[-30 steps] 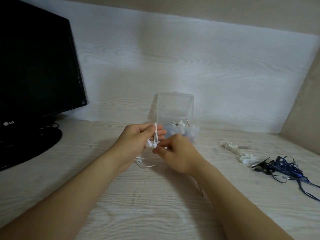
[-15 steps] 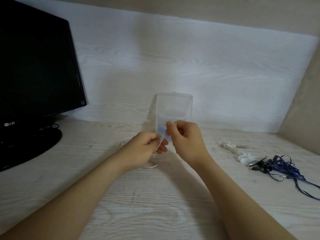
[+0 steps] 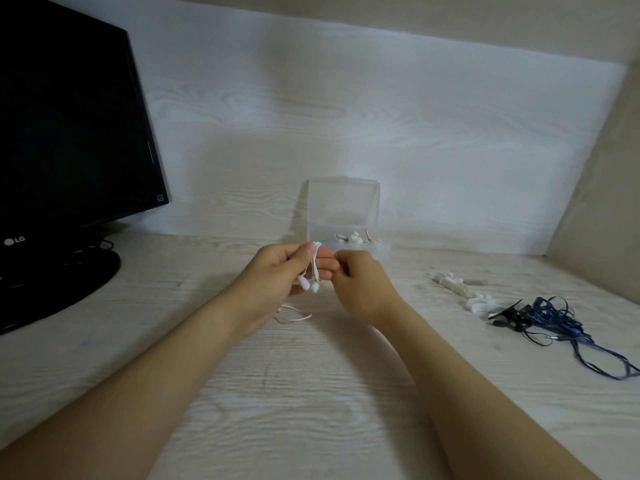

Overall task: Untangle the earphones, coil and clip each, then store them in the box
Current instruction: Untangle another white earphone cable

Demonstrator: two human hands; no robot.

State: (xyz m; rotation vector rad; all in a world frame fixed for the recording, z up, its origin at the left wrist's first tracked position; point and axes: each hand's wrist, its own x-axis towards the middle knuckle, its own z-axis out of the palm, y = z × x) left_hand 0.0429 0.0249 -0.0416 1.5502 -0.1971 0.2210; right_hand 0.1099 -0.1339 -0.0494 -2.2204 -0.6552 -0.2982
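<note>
Step in hand: coiling the white earphones (image 3: pixel 313 275), by my judgement; clipping and storing are not yet done.
Left hand (image 3: pixel 280 275): closed, thumb pinching a bundle of white cord against the fingers; two earbuds dangle just below the pinch.
Right hand (image 3: pixel 360 285): closed in a loose fist just right of the bundle, fingertips turned toward it; whether it grips a strand I cannot tell, the cord there is too thin to see.
Key relation: the bundle hangs roughly upright between the two hands, long axis vertical; the loose tail (image 3: pixel 294 315) trails down onto the desk below the left wrist, so the next wrap likely has to draw cord up from there. The left hand is the holder, the right the nearer free worker.
Box (image 3: pixel 343 216): clear, lid standing open, at the desk's far edge against the back wall, straight beyond the hands; small white pieces lie inside.
Clips (image 3: pixel 450 282): white pieces lying toward the desk's right side, well apart from the hands.
Blue earphones (image 3: pixel 554 317): tangled heap near the right edge, just beside the clips.
Desk (image 3: pixel 311 393): pale wood grain, flat.
Room: monitor (image 3: pixel 69 133) at the far left corner; pale wall behind, beige side panel at right.
</note>
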